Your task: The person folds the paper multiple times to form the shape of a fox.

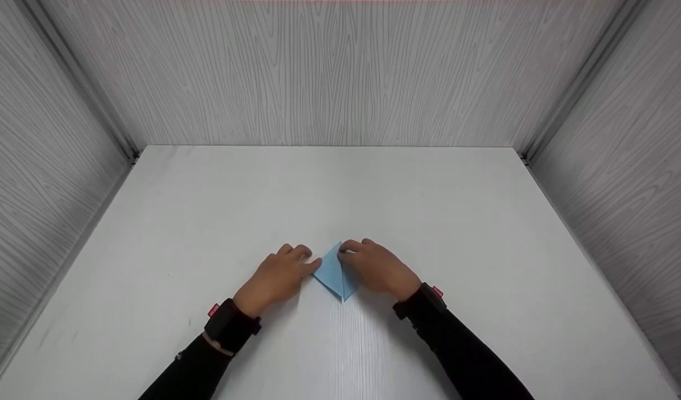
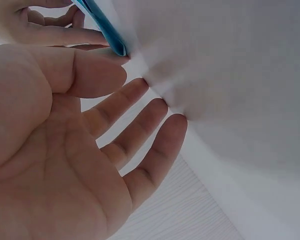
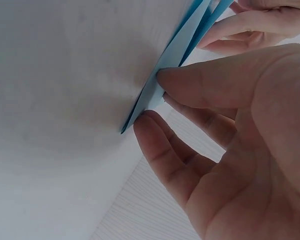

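Observation:
A small light-blue piece of folded paper (image 1: 329,275) lies on the white table, one pointed corner away from me and another toward me. A crease or flap edge runs down its middle. My left hand (image 1: 278,276) is at its left corner, thumb touching the paper and the other fingertips on the table. Over the right part, my right hand (image 1: 380,269) pinches a flap between thumb and fingers and hides some of it. The right wrist view shows the thumb on the pale folded layer (image 3: 172,60), fingertips at its lower edge. Only the paper's edge (image 2: 107,31) appears in the left wrist view.
The white tabletop (image 1: 207,189) stretches around both hands. Grey wood-grain panels stand at the back (image 1: 329,72), on the left (image 1: 35,166) and on the right (image 1: 624,166). Black bands (image 1: 229,326) with red tags circle both wrists.

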A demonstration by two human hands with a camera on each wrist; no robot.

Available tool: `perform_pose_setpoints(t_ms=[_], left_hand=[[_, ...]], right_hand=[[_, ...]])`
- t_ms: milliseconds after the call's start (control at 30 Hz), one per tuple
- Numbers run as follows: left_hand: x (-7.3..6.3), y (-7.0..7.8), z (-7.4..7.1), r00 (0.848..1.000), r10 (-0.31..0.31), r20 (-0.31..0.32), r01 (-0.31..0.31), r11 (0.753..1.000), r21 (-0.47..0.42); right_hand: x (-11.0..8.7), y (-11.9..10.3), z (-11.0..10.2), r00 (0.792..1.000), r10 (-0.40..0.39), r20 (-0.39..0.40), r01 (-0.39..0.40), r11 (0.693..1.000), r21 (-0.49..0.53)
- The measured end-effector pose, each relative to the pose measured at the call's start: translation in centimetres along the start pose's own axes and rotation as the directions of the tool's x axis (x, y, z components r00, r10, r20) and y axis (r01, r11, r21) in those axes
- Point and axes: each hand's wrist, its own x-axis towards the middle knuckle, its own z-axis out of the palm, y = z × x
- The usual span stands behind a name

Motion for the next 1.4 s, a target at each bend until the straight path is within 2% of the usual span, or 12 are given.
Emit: perform_pose_setpoints(t_ms=[233,533,900,1200,1400], left_hand=[[-1.0,0.1,0.2,1.0,0.005,-0.018,-0.004,1.0,0.011],[-2.3,0.1,0.2,0.997,0.044,-0.069,-0.04,0.998,0.052],[-3.4,0.1,0.9,0.986,0.047,-0.162,-0.032,0.995,0.094],[-4.1,0.5,0.1,0.989,0.041,-0.14,-0.035,0.998,0.045],[-4.2,0.0,-0.8,0.999,0.007,-0.042,-0.01,0.998,-0.063]], right_hand=[[-0.1,0.0,0.0,1.0,-0.007,-0.011,0.007,1.0,-0.006],[-0.2,0.2,0.3,0.994,-0.072,-0.086,0.067,0.996,-0.055],[-0.2,0.0,-0.1,0.997,-0.046,-0.058,0.044,0.998,-0.033],[-0.2,-0.1,0.0,0.997,-0.047,-0.056,0.045,0.998,-0.044],[-0.2,0.0,0.1,0.998,-0.05,-0.049,0.046,0.996,-0.08]])
